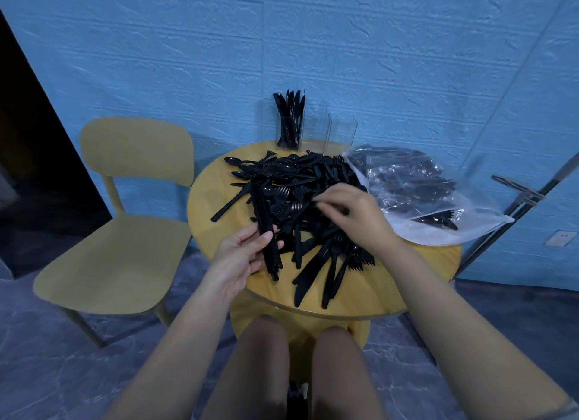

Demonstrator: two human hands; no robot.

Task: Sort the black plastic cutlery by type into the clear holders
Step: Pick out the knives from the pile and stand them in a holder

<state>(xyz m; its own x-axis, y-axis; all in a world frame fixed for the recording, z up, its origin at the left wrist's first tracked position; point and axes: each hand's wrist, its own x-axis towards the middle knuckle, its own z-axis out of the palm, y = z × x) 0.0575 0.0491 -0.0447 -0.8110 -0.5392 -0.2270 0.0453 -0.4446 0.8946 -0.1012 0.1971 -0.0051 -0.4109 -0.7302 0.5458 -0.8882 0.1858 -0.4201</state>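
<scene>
The left hand (242, 250) grips a bundle of knives (266, 231), light, stiff and slippery, while the right hand (351, 213) pinches another piece from the pile (300, 181).

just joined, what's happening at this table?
A person is sorting black cutlery from a pile on a round yellow table. The left hand holds a bundle of knives; the right hand picks into the pile. One clear holder has knives standing in it, the holder beside it looks empty.
</scene>
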